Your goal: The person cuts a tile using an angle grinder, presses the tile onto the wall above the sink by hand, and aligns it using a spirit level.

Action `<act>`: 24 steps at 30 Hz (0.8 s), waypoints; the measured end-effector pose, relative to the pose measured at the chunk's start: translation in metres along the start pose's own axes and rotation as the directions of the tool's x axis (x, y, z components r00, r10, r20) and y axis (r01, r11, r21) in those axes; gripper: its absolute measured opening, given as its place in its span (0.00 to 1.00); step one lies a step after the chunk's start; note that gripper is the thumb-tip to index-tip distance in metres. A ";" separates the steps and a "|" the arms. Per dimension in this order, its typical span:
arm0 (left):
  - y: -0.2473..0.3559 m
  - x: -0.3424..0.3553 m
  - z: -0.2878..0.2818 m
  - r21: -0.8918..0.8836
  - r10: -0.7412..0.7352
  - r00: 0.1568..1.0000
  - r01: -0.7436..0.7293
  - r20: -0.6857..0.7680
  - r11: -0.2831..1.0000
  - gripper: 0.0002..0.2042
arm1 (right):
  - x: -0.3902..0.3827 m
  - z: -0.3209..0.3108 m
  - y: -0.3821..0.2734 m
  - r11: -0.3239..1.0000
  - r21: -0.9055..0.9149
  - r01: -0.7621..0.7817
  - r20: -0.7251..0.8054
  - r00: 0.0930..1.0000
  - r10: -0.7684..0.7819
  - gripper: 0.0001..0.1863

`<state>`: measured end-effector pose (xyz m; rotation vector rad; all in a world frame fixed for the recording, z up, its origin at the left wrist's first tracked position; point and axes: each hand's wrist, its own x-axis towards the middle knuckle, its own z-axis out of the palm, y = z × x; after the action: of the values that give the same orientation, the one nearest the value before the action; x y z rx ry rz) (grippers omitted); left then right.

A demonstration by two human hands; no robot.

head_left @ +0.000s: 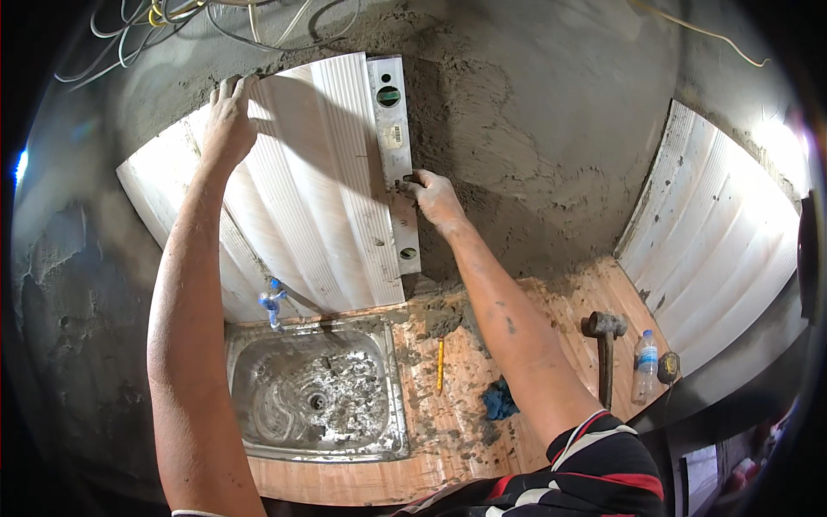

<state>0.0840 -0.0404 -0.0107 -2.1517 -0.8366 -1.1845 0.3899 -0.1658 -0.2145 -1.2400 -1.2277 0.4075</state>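
A spirit level [392, 138] stands upright along the right edge of a ribbed, cream-white wall tile [301, 164]. My right hand [435, 198] pinches the level a little below its middle, at its right side. Up at the tile's top edge, my left hand [231, 125] rests with fingers reaching to the rim and thumb spread out across the face. The fingertips there are partly lost against the mortar. Another pale tile [168, 181] adjoins on the left. Grey wet mortar [508, 146] covers the wall to the right of the level.
Below the tiles sits a splattered steel sink [401, 422] with a blue-handled tap [273, 302]. On the wood-patterned counter [439, 465] lie a yellow pencil [440, 366], blue cloth [499, 401], mallet [606, 353], bottle [644, 370] and tape measure [668, 367]. Loose wires [250, 21] hang above.
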 end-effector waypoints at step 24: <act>-0.003 -0.005 -0.006 0.057 -0.006 1.000 0.006 0.003 0.998 0.36 | -0.003 0.005 -0.011 0.999 -0.054 -0.004 0.008 1.000 0.004 0.18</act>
<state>0.0768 -0.0442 -0.0120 -2.1074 -0.8683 -1.1464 0.3805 -0.1700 -0.2070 -1.2884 -1.2507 0.3849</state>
